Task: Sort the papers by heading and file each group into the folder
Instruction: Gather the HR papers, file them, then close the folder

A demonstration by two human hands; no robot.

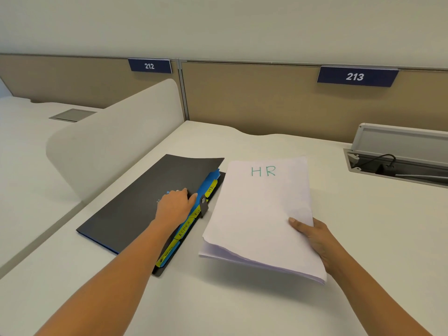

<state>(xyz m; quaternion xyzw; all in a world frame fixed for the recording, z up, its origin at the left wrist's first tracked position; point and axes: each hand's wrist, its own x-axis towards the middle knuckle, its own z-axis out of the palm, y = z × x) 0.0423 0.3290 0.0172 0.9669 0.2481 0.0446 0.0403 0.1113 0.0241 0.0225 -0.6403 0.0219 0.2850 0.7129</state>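
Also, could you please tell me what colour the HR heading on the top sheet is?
Green, on the white stack of papers; the head view shows it.

Right hand point(315, 236) grips HR papers point(261, 214); left hand point(173, 206) presses folder point(135, 202).

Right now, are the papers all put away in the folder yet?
Not yet. The right hand holds a stack of papers headed HR above the desk, so sorting looks at least begun. The left hand rests on the black folder by its yellow tabs. Filing the stack is still left.
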